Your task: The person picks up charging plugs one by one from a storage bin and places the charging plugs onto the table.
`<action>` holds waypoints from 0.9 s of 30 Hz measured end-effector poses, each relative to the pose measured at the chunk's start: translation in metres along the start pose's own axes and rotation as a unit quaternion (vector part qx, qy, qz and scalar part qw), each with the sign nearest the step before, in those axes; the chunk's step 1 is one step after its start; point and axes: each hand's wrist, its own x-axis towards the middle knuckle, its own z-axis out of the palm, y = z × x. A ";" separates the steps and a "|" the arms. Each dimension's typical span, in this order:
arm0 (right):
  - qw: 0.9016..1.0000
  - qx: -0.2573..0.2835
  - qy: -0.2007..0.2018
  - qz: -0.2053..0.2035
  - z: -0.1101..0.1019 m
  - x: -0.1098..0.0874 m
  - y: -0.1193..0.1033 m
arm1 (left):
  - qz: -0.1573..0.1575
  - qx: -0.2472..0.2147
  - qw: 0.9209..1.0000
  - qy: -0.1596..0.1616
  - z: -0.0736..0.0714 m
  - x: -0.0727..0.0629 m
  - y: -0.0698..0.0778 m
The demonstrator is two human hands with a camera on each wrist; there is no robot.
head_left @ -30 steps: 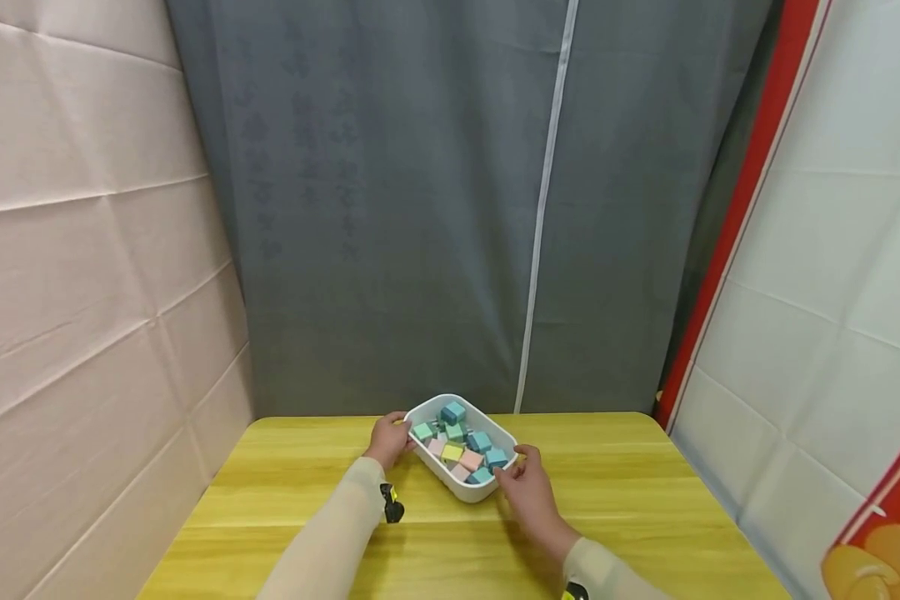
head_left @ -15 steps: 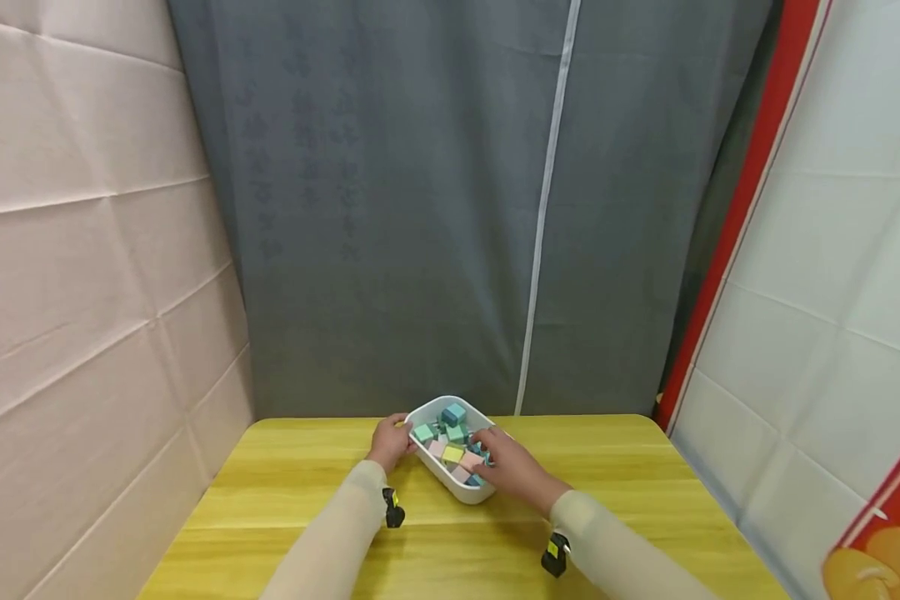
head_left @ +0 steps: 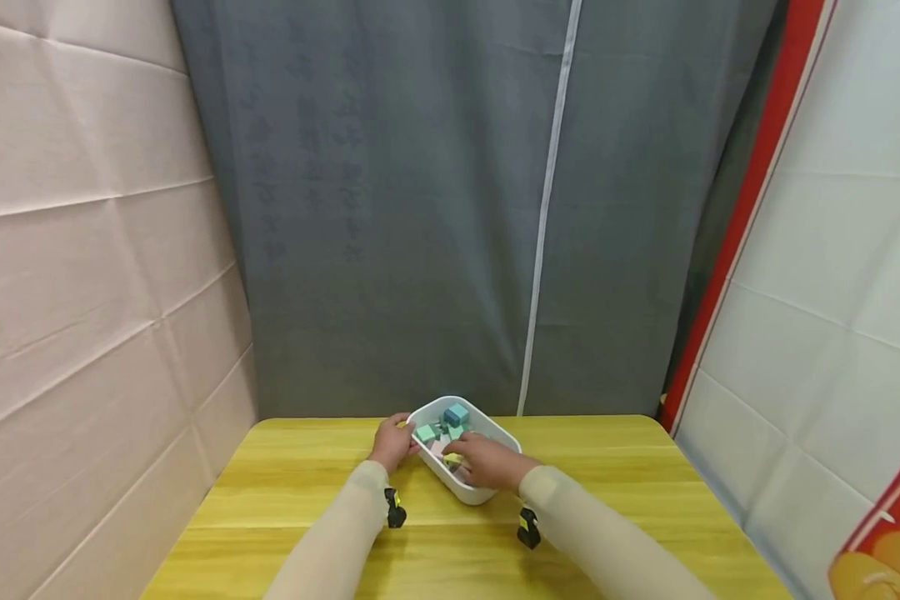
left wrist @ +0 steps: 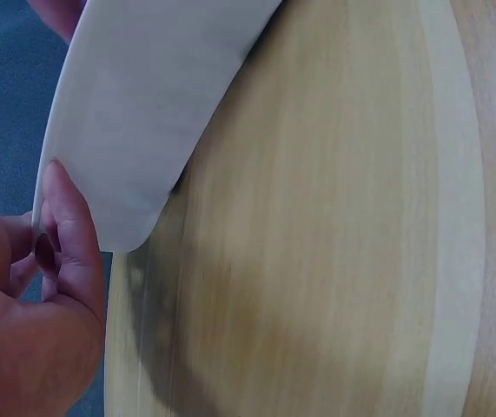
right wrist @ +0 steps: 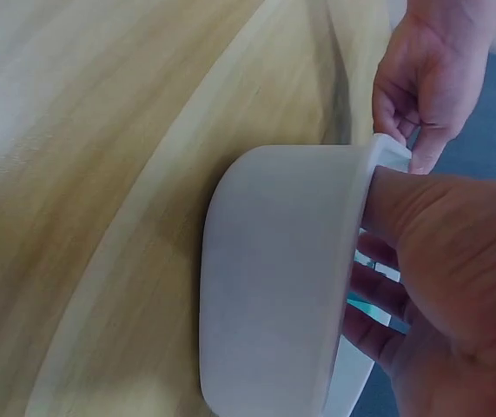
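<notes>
A white plastic tub (head_left: 446, 477) holding several small coloured blocks stands on the table in the head view. Blue (head_left: 456, 414), green (head_left: 425, 433), pink (head_left: 438, 447) and yellow (head_left: 452, 459) blocks show in it. My left hand (head_left: 392, 442) pinches the rim at the left corner; in the left wrist view the thumb lies on the outer wall (left wrist: 152, 104). My right hand (head_left: 489, 461) reaches over the near right side, fingers down among the blocks. In the right wrist view its fingers (right wrist: 378, 291) are spread behind the tub wall, their tips hidden; I cannot tell whether they grip a block.
The yellow wood-grain table (head_left: 615, 508) has its far edge just beyond the tub. A grey curtain (head_left: 390, 208) hangs behind it. Pale cloth walls (head_left: 105, 292) stand on both sides, with a red strip (head_left: 750, 200) at the right.
My right hand has let go of the tub's right rim and moved left, in over the blocks, covering those on the right. The left hand keeps its hold on the rim.
</notes>
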 end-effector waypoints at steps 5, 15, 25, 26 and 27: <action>0.999 -0.012 -0.025 -0.024 0.005 0.010 0.000 | -0.010 -0.013 1.000 -0.010 -0.004 0.000 0.000; 0.996 -0.071 -0.033 -0.048 0.011 0.019 0.000 | -0.022 -0.020 0.999 -0.013 -0.004 0.002 0.004; 0.992 -0.101 -0.032 -0.062 0.014 0.021 0.002 | -0.028 -0.019 0.999 -0.009 -0.004 0.004 0.003; 0.993 -0.100 -0.031 -0.062 0.014 0.021 0.002 | -0.029 -0.018 0.999 -0.008 -0.004 0.004 0.003; 0.993 -0.097 -0.030 -0.063 0.014 0.021 0.002 | -0.030 -0.018 0.999 -0.007 -0.003 0.004 0.003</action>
